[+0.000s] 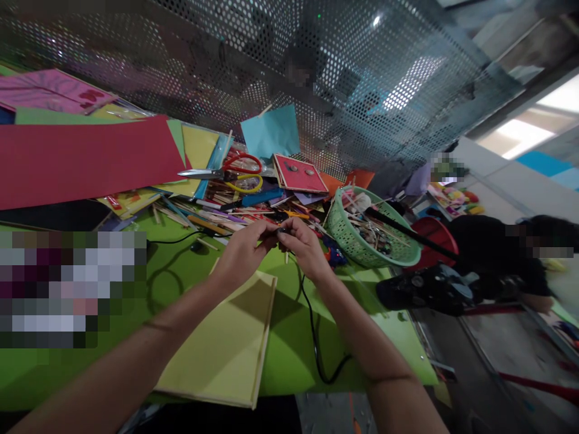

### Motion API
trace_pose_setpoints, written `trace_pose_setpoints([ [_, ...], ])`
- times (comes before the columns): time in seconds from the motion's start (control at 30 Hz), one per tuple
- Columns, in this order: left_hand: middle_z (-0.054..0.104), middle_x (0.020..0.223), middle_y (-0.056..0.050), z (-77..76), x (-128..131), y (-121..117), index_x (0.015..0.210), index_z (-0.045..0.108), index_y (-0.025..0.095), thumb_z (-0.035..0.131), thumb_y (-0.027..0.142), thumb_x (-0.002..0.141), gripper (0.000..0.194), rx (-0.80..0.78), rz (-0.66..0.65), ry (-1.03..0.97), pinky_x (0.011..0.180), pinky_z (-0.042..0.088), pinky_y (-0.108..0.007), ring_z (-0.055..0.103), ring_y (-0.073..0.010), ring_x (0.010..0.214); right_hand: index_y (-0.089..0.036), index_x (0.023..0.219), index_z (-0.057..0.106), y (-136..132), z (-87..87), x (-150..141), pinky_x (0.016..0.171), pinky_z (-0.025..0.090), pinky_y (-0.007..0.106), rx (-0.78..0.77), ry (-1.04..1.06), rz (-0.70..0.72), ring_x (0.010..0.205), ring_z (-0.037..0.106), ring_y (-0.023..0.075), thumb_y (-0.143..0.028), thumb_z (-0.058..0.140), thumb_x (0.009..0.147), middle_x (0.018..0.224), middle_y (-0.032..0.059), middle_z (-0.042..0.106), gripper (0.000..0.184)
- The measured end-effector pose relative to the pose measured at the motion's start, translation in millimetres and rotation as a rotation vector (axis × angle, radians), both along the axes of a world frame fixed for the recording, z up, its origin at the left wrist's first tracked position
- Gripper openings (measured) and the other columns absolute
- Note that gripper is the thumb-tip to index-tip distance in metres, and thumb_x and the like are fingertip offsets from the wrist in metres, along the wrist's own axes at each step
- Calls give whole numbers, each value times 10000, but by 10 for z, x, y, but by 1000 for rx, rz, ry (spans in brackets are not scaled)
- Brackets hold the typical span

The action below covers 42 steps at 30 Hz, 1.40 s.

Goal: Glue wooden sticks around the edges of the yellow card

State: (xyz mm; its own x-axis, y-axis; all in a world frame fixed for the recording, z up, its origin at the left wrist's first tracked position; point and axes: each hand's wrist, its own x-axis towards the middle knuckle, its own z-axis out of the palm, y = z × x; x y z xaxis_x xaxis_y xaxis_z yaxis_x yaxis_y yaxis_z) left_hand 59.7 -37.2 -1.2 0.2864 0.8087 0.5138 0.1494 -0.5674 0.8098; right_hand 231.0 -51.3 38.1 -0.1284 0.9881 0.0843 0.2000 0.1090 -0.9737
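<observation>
My left hand (252, 244) and my right hand (302, 242) meet above the table, fingertips pinched together. Between them is a small dark object (281, 230), too small to name for sure. Below my forearms lies a yellow board (226, 337) with thin sticks along its edges. Just right of my right hand rests a blue tool that looks like a glue gun (335, 253), partly hidden. A black cable (312, 337) curves over the green table from beneath my right hand.
Red-and-yellow scissors (242, 175) lie on heaped sticks and pens behind my hands. A red framed panel (301, 175) leans there. On the right stands a green basket (373, 256) of small pieces; coloured paper (90, 160) covers the left. A perforated screen (271, 60) rises behind; another person sits far right.
</observation>
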Motion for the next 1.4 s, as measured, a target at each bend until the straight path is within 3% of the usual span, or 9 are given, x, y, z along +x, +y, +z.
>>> trace_pose_setpoints([
  [0.33,788,912,-15,-4,1,34,1016,702,205,630,257,944,114,-77,-41,-42,740,553,-266,715,-161,801,-237,876,548,24,-11,30,606,402,280,-25,17,23,618,518,134,-497,720,786,672,-49,574,324],
  [0.63,798,949,-10,26,6,6,1028,712,213,633,215,947,113,-50,-29,-39,771,556,-256,717,-152,822,-234,872,546,-4,2,14,609,395,278,-6,-17,-1,623,517,128,-451,722,800,683,-49,583,289],
  [1.1,796,993,-18,-60,42,-9,1085,731,220,656,190,942,164,-36,23,-60,818,568,-260,734,-158,874,-228,862,553,-27,17,-20,595,404,267,1,-30,-23,610,524,121,-442,734,806,663,-54,580,287],
  [1.4,791,916,-10,-13,28,-3,1060,736,208,660,237,963,127,-66,-15,-79,754,562,-254,718,-152,792,-226,875,571,11,-28,41,575,422,261,-38,45,27,571,540,119,-519,780,797,640,-55,590,368],
])
